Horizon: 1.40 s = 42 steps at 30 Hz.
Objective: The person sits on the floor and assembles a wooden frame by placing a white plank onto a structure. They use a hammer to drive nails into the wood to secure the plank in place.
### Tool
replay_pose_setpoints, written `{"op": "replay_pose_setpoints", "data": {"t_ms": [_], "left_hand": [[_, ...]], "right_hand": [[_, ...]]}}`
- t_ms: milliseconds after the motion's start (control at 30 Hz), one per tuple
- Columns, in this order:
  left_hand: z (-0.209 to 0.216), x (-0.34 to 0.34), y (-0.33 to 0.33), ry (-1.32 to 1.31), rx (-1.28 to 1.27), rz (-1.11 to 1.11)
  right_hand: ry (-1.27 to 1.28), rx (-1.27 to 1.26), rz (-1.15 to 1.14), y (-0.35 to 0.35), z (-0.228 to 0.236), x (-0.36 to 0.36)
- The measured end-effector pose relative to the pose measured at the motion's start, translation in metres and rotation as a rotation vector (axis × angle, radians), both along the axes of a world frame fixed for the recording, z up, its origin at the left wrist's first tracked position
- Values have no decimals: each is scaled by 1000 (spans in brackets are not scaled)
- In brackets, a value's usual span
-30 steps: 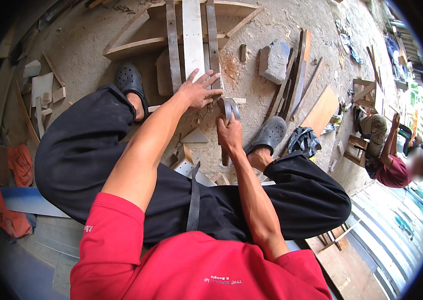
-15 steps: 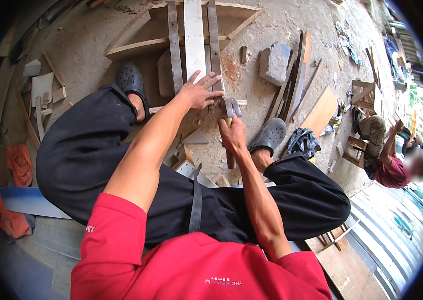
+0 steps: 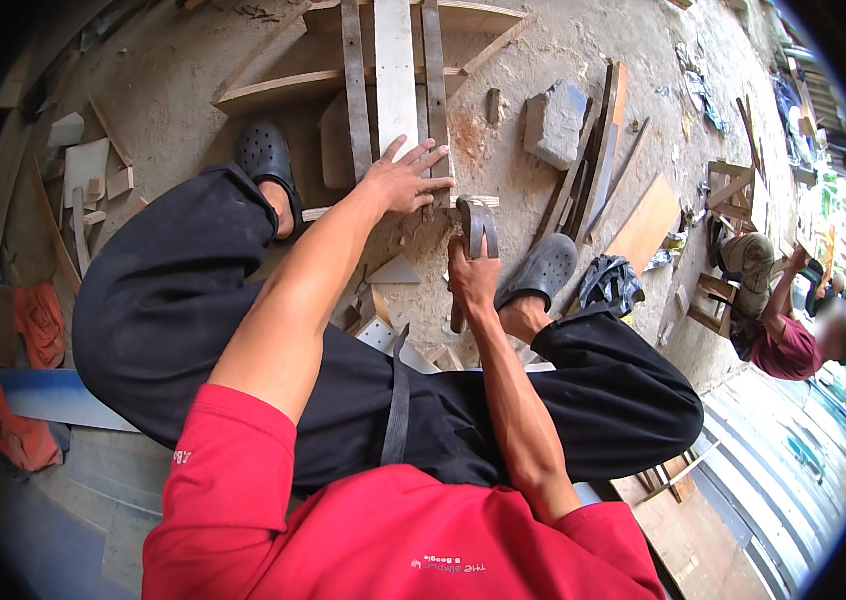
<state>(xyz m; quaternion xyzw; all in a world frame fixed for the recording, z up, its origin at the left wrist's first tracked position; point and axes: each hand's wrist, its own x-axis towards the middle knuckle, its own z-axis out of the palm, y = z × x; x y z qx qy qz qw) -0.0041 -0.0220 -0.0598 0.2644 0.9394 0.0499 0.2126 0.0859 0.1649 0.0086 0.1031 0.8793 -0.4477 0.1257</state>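
A wooden framework [image 3: 283,90] with curved ribs spreads over the floor beyond the fingers. A long white board [image 3: 394,80] runs away from the left fingertips along its middle, between a left dark strip [image 3: 355,105] and a right dark strip [image 3: 435,80]. A pale crosspiece [image 3: 483,201] lies just nearer than the left fingers, reaching out on both sides of them. The left hand [image 3: 405,186] is spread flat, fingers fanned over the near ends of the board and right dark strip, gripping nothing. The right hand [image 3: 472,272] is wrapped round the handle of a hammer [image 3: 479,215], whose head sits just right of the left fingers; whether it touches the crosspiece is hard to tell from above. The step looks like steadying and hammering at this near end; another blow would call for a firm left palm and fingers clear of the head.
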Motion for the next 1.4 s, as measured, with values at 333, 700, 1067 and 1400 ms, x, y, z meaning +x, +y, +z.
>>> {"op": "replay_pose_setpoints", "data": {"t_ms": [333, 700, 1067, 1400], "left_hand": [[5, -3, -1, -16, 21, -19], [10, -5, 0, -70, -8, -49], [5, -4, -1, -20, -19, -66], [5, -4, -2, -6, -21, -76]], "right_hand": [[35, 236, 380, 7, -5, 7], [41, 245, 536, -2, -11, 9], [4, 235, 531, 3, -11, -1], [98, 198, 635, 4, -12, 5]]}}
